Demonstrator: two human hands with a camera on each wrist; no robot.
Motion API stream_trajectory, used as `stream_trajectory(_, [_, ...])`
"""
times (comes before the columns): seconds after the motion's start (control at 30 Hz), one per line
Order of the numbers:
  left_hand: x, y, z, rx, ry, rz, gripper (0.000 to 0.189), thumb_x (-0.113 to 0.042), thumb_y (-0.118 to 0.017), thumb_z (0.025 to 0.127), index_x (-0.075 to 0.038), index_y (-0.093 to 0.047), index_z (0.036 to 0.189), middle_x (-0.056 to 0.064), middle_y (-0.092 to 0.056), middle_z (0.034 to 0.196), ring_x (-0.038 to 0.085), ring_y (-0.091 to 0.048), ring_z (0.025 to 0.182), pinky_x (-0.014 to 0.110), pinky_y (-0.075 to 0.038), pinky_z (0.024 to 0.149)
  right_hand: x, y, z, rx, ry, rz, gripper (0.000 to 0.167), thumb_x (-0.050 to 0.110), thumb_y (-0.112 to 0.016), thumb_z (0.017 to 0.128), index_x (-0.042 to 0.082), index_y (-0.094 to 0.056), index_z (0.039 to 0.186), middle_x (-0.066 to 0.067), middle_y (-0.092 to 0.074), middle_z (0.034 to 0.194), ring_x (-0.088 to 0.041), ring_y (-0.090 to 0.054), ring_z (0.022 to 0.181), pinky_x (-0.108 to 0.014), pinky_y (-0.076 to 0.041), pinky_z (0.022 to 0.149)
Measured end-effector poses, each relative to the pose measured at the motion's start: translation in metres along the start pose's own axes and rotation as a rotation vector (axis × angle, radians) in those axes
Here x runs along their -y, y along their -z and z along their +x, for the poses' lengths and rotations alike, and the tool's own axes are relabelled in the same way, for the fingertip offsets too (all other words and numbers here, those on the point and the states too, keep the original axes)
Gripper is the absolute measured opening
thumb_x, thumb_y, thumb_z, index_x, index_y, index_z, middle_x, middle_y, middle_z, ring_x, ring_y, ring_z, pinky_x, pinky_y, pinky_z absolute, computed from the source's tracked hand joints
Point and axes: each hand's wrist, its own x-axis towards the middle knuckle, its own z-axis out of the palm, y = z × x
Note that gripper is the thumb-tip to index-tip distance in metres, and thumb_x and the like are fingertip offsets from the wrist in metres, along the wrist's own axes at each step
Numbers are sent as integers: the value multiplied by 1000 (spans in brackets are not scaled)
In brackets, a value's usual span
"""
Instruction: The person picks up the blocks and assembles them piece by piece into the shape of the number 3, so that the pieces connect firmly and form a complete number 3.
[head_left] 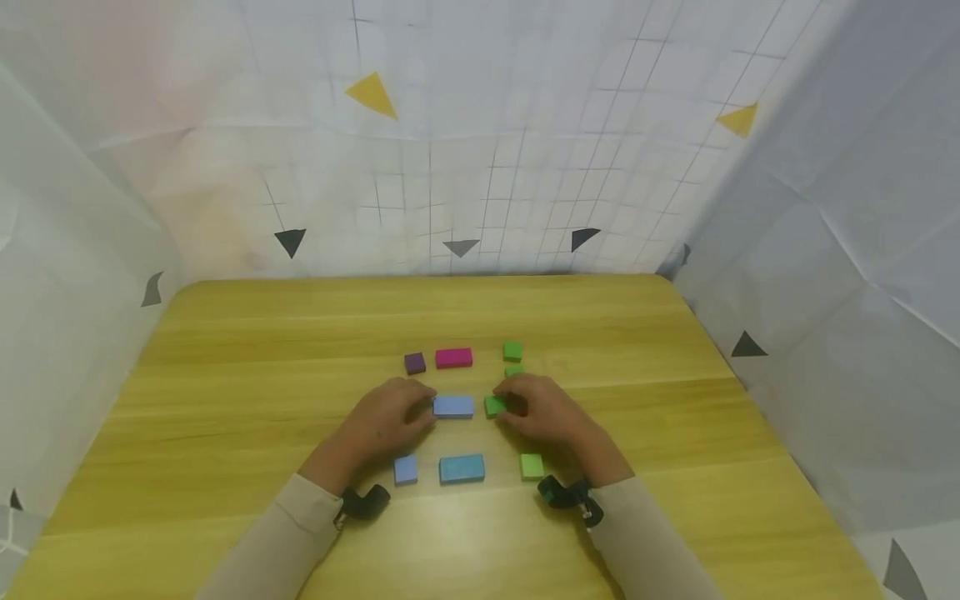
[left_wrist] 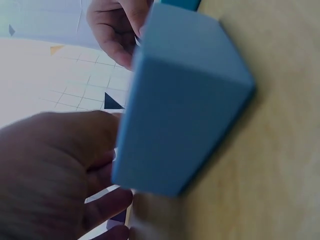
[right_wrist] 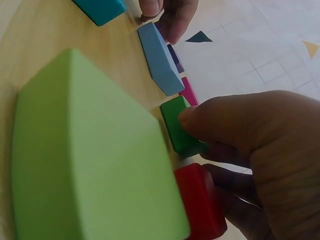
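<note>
My left hand (head_left: 386, 421) holds the left end of a light blue rectangular block (head_left: 453, 407) on the table, thumb on the near side and a finger on the far side. A small green block (head_left: 493, 407) stands just right of it, pinched by my right hand (head_left: 547, 408); the thumb presses its near face in the right wrist view. Beside those fingers sits a red block (right_wrist: 200, 200), hidden in the head view. Close to the left wrist camera, a small light blue block (left_wrist: 185, 115) covers part of the left hand's work. A lime green block (right_wrist: 100, 150) looms near the right wrist camera.
Farther back on the wooden table (head_left: 262, 350) are a dark purple block (head_left: 415, 363), a magenta block (head_left: 453, 358) and a green block (head_left: 512, 352), with another green block (head_left: 514, 371) partly behind the right hand. A blue block (head_left: 462, 469) lies between the forearms. Patterned white sheets surround the table.
</note>
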Motion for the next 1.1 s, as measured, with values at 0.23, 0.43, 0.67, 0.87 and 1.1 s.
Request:
stream_trajectory(0.23, [1,-3,-1,-33,-15,21,39,-33,-71,92,-14,-66,126,1,-68,121,19,-60,115,39,-48,103,-1,-2,1,-3,-15,23,31,23,-76,88,12,-69,116,3,-68,111,-14,-61,105,-38,-52,97])
stream_trajectory(0.43, [4,-9,0,-41,-34,16,37,-33,-71,92,-16,-67,124,-1,-69,121,18,-60,116,39,-47,103,-5,-3,2,4,7,-25,28,24,-76,88,13,-71,113,5,-69,107,-12,-62,102,-37,-52,95])
stream_trajectory(0.67, [5,-15,3,-70,-44,28,38,-31,-72,91,-12,-67,123,3,-69,121,22,-61,116,41,-48,103,-5,0,0,12,-2,-4,30,24,-76,88,13,-72,115,6,-69,107,-11,-61,101,-37,-53,94])
stream_trajectory(0.87, [3,-14,4,-83,-42,30,38,-29,-73,90,-10,-67,123,5,-69,118,24,-62,112,41,-49,100,-7,1,1,2,17,-6,31,23,-77,87,11,-71,115,4,-69,108,-12,-61,99,-36,-53,93])
stream_trajectory(1.1, [3,-13,4,-89,-40,7,36,-29,-73,90,-12,-68,121,2,-70,117,21,-62,111,41,-50,100,-6,1,2,30,-7,-5,29,24,-77,88,12,-72,114,4,-70,110,-13,-62,104,-36,-52,97])
